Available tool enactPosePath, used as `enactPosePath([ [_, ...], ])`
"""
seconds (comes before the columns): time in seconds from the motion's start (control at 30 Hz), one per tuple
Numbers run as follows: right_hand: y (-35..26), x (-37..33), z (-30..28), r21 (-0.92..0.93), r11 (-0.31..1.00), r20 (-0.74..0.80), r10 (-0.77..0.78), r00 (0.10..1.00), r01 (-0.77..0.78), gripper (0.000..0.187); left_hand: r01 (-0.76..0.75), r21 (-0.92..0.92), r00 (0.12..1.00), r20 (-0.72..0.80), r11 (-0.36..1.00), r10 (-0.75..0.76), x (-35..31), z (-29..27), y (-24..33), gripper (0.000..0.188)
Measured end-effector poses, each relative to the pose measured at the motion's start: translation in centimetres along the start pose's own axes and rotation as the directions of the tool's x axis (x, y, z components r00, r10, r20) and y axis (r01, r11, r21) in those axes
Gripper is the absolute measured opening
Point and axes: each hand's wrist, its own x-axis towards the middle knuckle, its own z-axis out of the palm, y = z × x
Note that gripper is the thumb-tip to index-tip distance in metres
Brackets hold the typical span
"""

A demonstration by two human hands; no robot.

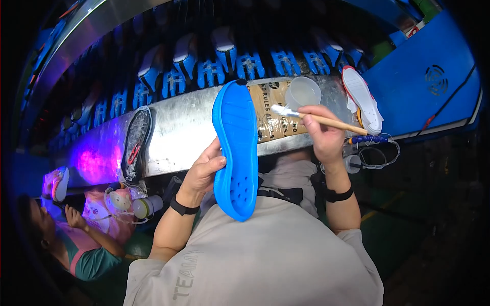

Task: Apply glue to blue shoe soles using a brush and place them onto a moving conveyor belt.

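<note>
My left hand (pixel 204 167) grips a bright blue shoe sole (pixel 237 148) by its left edge, thumb on the near side. The sole stands lengthwise in front of my body, its hollow inner face toward me, with small round holes in the lower end. Between the fingers of my right hand (pixel 324 133) is a brush (pixel 326 121) with a wooden handle. Its white bristles point left, apart from the sole. Just behind the brush, a translucent round tub (pixel 303 93) with whitish contents stands on a taped piece of cardboard (pixel 271 109).
A metal bench (pixel 176 122) runs across in front of me. A dark sole (pixel 137 144) lies on it to the left, and a white-and-red shoe piece (pixel 361 97) at the right. Blue holders (pixel 210 73), some with shoes, line the back. Another person (pixel 89 245) works at far left.
</note>
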Motion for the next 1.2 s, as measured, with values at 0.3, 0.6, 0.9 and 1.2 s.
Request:
enactPosePath([
  [0.3, 0.8, -0.7, 2.5, -0.001, 1.000, 0.113, 0.011, 0.994, -0.011, 0.014, 0.003, 0.113, 0.999, 0.048, 0.994, -0.009, -0.7, 1.4, 1.4, 0.088],
  [0.6, 0.1, 0.3, 2.4, -0.083, 0.992, 0.070, -0.092, 0.993, 0.098, 0.012, 0.069, 0.108, 0.998, -0.011, 0.992, -0.068, -1.2, 1.4, 1.9, 0.090],
  [0.9, -2.4, 0.1, 2.0, -0.114, 0.988, 0.301, -0.065, 0.951, 0.103, 0.011, -0.017, 0.182, 0.999, 0.043, 0.983, 0.009, -1.0, 1.5, 2.7, 0.084],
  [1.2, -2.1, 1.1, 2.6, -0.136, 0.971, 0.070, -0.187, 0.980, 0.195, 0.013, -0.048, 0.247, 0.990, 0.139, 0.968, 0.013, -1.3, 1.6, 2.8, 0.083],
])
